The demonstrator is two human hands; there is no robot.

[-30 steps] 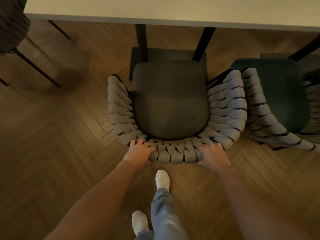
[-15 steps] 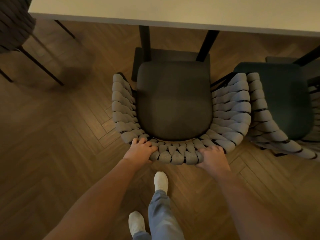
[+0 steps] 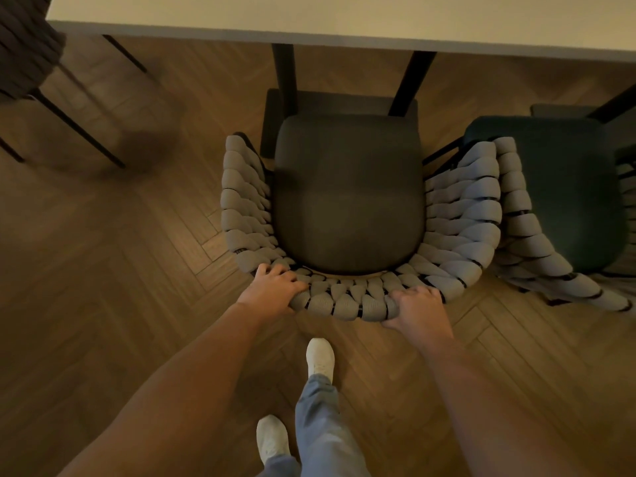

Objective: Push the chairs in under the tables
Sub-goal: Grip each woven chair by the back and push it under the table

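A chair with a dark seat cushion and a grey woven backrest faces the pale table at the top of the head view. The seat's front edge lies just short of the table's edge, between two black table legs. My left hand grips the top of the backrest at its left rear, fingers curled over the weave. At the right rear of the backrest, my right hand holds on the same way.
A second chair with a dark green seat and woven back stands touching the first on the right. Another dark woven chair with thin black legs is at the top left. My feet in white shoes stand on herringbone wood floor behind the chair.
The chair has slid slightly forward toward the table, with both hands still gripping its backrest. My front foot has stepped forward a little.
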